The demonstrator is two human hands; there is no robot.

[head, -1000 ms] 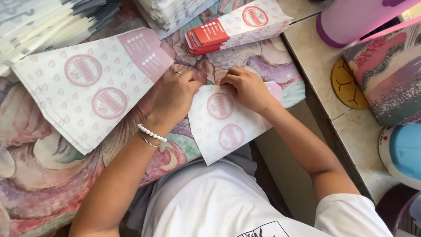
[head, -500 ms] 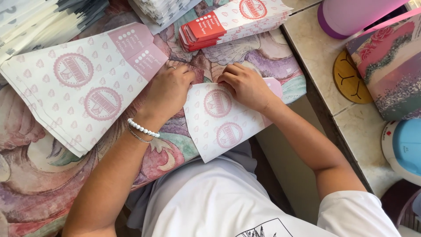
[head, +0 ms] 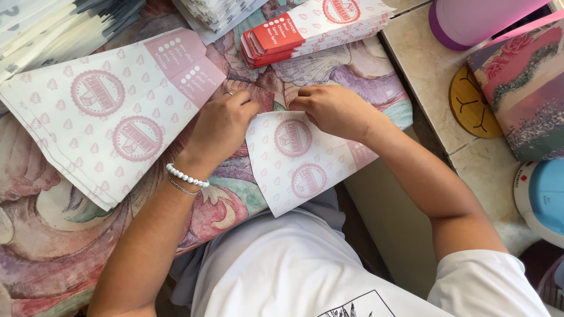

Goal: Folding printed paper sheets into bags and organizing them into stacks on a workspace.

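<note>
A floral-covered table point(head: 70, 246) lies under both hands. Left of the left hand point(head: 220, 126) rests a large stack of pink-printed paper sheets point(head: 111, 117). Between the hands sits a smaller printed sheet point(head: 299, 158); the right hand point(head: 332, 108) pinches its top edge, and the left hand, fingers curled, seems to press its left corner.

White short-sleeve tee point(head: 329, 276), black line-drawing print on chest, partly cut off at frame edge. Left wrist: white bead bracelet point(head: 187, 175) plus thin chain bracelet point(head: 181, 187) just below it. Ring point(head: 230, 93) on left-hand finger. Forearms bare, no watch.
</note>
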